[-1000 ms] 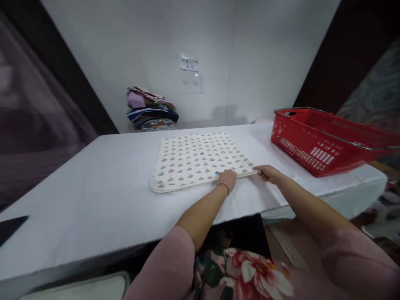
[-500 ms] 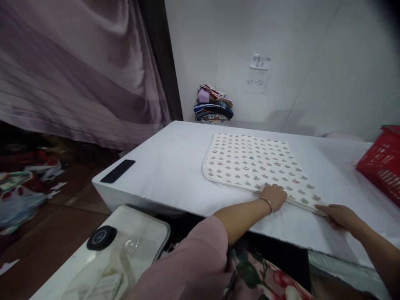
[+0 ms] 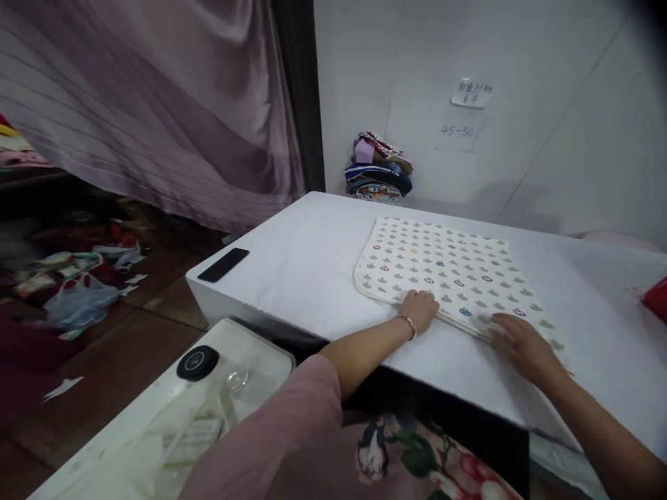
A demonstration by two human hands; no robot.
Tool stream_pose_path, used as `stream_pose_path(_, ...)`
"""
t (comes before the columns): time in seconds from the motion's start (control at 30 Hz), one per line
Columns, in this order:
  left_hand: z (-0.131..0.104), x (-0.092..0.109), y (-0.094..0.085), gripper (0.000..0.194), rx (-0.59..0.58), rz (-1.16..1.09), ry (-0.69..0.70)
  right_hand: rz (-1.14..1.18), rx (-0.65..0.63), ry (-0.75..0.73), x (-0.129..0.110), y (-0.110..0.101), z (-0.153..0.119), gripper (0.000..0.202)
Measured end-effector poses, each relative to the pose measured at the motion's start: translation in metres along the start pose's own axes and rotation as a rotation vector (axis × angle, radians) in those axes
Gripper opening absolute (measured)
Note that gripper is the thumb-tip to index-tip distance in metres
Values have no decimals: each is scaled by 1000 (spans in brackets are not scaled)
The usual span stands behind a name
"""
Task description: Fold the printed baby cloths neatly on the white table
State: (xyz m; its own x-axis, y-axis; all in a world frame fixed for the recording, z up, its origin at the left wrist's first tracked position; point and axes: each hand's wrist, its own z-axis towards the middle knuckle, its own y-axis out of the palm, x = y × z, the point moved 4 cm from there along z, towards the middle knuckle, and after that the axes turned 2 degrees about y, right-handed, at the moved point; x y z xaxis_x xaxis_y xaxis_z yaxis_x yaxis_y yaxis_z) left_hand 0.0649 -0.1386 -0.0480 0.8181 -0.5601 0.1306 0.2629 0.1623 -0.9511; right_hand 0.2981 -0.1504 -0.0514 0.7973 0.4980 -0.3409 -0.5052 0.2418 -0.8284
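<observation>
A folded white cloth (image 3: 432,260) with rounded corners lies flat, printed with small grey motifs and a few coloured ones. My left hand (image 3: 420,309), a bracelet at its wrist, is closed over the cloth's near edge, left of the middle; its fingertips are partly hidden. Farther right, my right hand (image 3: 526,351) is slightly blurred above the same edge, its fingers apart and touching or just over the fabric. The near right corner is partly covered by the right hand.
The cloth rests on a white table (image 3: 307,257) with a black strip (image 3: 224,265) at its left corner. Behind stands a stack of folded fabrics (image 3: 379,170). A red basket (image 3: 655,300) sits at the right edge. A white surface with a round black object (image 3: 197,363) is at lower left.
My right hand has let go of the near right corner and moved left along the edge. My left hand has shifted left along it. The camera view has turned slightly right.
</observation>
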Motion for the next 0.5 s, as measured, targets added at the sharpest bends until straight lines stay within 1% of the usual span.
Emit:
stream_pose_path(0.07, -10, -15, -6, 30, 23, -24, -47, 51, -28, -33, -22, 19, 11, 25)
stream_pose_path(0.17, -26, -43, -15, 29, 37, -56, -161, 112, -62, -79, -47, 41, 22, 24)
stream_pose_path(0.33, -58, -90, -31, 28, 88, -45, -333, 164, -92, -128, -80, 62, 41, 23)
stream_pose_path(0.4, -71, -106, -37, 32, 162, -54, -467, 179, -143, -161, -97, 70, 51, 25)
stream_pose_path(0.5, -90, -126, -41, 45, 305, -168, -752, 184, -218, -173, -123, 83, 69, 28)
